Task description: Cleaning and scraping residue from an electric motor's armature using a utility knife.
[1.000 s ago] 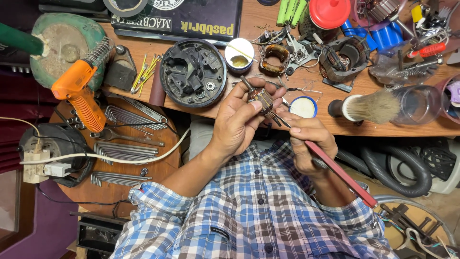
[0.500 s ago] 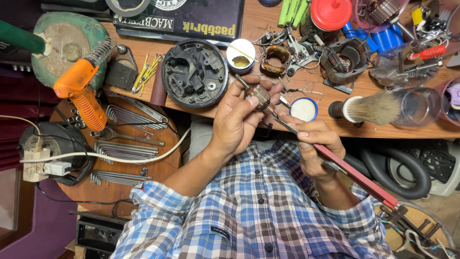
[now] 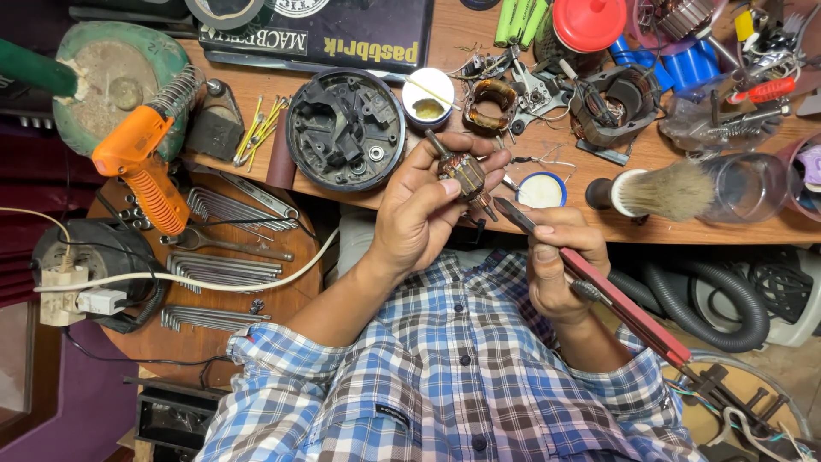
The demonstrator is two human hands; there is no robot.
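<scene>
My left hand (image 3: 423,210) holds a small motor armature (image 3: 463,174) with copper windings, pinched between thumb and fingers above the wooden bench edge (image 3: 676,229). My right hand (image 3: 560,265) grips a long thin tool with a red handle (image 3: 633,312). The tool's dark tip (image 3: 506,210) points up-left and ends just beside the armature's lower end. Both hands are close together over my checked shirt.
On the bench lie a round black motor housing (image 3: 346,128), a small white tin of paste (image 3: 428,98), a copper stator coil (image 3: 489,103), a shaving-type brush (image 3: 663,190) and a glass jar (image 3: 753,188). An orange gun-shaped tool (image 3: 141,162) and several wrenches (image 3: 218,265) are at left.
My right hand and the red-handled tool shifted slightly, the tip staying by the armature. My left hand keeps the armature in nearly the same place.
</scene>
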